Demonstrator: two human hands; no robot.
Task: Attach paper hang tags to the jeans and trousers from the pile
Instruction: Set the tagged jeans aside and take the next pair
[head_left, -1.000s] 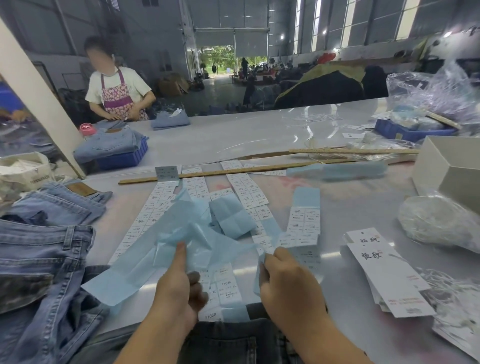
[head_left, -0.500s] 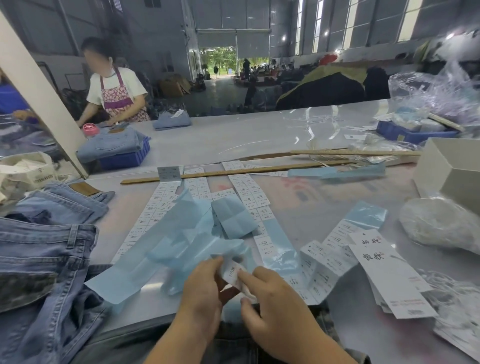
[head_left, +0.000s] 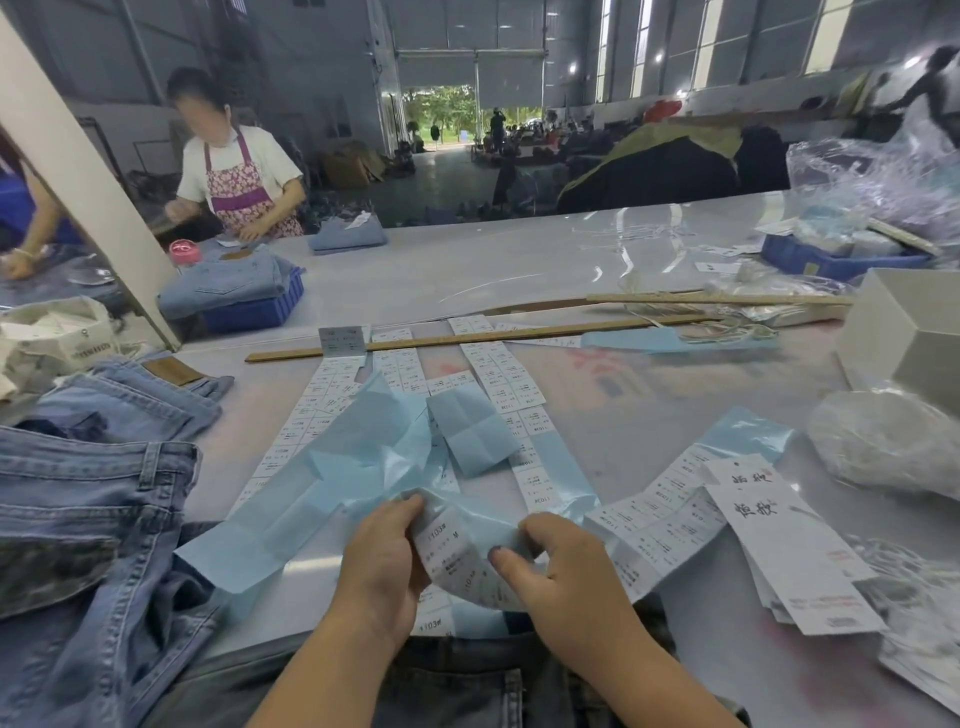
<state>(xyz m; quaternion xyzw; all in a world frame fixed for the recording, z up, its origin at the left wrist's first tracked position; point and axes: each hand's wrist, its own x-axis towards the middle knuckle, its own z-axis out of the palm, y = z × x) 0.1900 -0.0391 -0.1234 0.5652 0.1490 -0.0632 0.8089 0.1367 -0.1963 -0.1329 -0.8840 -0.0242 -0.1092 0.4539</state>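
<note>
My left hand (head_left: 384, 561) and my right hand (head_left: 566, 571) both pinch a curled strip of white size stickers (head_left: 452, 556) on blue backing, near the table's front edge. More sticker strips (head_left: 498, 374) lie in rows across the table, with loose blue backing paper (head_left: 337, 467) over them. A stack of white paper hang tags (head_left: 779, 535) with black writing lies to the right. Light blue jeans (head_left: 88, 519) are piled at the left. Dark grey trousers (head_left: 467, 686) lie under my forearms at the front edge.
Two wooden rulers (head_left: 467, 338) lie across the table's middle. A white box (head_left: 909, 332) and a clear plastic bag (head_left: 883, 441) sit at the right, a blue tray (head_left: 831, 254) behind them. A person in an apron (head_left: 234, 171) works at far left near a blue bin (head_left: 254, 312).
My hands have lifted the sticker strip and bent it into a curl between them. The strip on the right stayed lying beside the hang tags.
</note>
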